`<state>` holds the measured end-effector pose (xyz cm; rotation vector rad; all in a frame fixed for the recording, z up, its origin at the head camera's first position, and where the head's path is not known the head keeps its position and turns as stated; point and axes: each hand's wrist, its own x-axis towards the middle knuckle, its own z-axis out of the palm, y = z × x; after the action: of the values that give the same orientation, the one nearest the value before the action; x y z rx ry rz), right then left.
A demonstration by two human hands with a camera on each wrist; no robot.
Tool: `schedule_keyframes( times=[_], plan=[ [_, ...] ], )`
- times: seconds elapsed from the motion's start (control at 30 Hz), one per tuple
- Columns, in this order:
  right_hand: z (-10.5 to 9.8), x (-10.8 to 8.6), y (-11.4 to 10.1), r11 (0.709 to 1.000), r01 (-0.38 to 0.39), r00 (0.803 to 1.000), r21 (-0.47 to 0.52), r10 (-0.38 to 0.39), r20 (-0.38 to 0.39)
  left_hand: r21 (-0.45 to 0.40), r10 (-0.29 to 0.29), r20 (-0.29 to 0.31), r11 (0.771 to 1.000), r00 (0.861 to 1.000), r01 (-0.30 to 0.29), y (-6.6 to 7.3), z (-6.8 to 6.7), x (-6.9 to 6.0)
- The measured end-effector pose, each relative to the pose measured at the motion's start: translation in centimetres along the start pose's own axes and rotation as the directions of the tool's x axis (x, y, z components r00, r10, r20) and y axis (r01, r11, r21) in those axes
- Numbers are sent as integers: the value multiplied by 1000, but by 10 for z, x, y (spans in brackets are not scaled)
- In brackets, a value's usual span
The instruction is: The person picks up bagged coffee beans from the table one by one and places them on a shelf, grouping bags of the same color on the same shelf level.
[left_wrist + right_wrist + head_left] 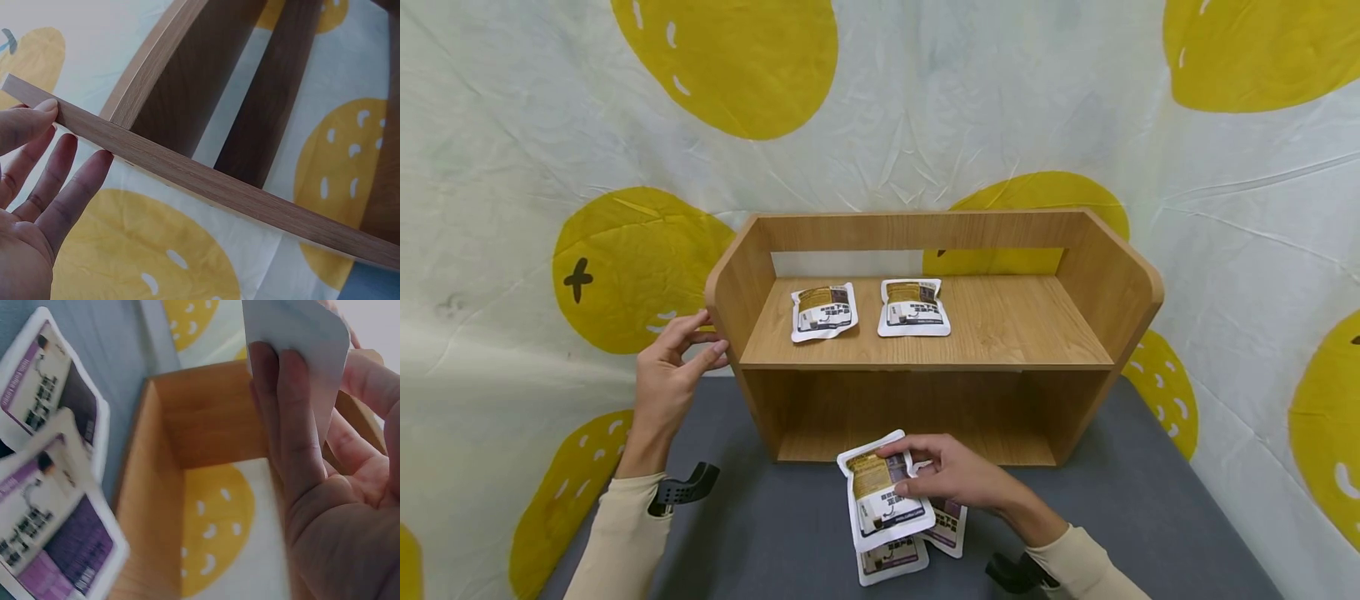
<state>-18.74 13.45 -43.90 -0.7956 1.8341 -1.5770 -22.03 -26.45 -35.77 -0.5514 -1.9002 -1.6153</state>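
Note:
My left hand [664, 377] is at the left side of a wooden shelf [925, 365]. In the left wrist view, the thumb lies on one face of the side board [187, 164] and fingers touch the other. My right hand [958, 473] pinches a white-edged packet [880, 492] with a yellow-brown and white print, tilted in front of the lower shelf. The right wrist view shows the plain back of this packet [300, 331] against the fingers. Below it, two purple-printed packets [891, 560] [951, 525] lie on the dark table, partly covered in the head view.
Two similar packets, a left one [824, 312] and a right one [913, 308], lie on the upper shelf board. A dark grey table [775, 533] carries the shelf. Behind hangs a pale sheet [895, 108] with yellow shapes.

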Motion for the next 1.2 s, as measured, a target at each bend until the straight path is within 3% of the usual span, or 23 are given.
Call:
schedule_keyframes(
  times=[0.33,0.9,1.2],
  plan=[
    [-21,-17,-33,1000,24,1000,6,-24,-15,-2,5,-1,1000,1000,-5,0,-1,0],
    [-43,-40,-64,996,83,993,-18,-85,-86,9,6,8,1000,1000,-6,1,0,1],
    [-66,-50,-86,988,103,977,-116,-122,-177,5,0,3,1000,1000,0,0,-1,1]
  ],
)
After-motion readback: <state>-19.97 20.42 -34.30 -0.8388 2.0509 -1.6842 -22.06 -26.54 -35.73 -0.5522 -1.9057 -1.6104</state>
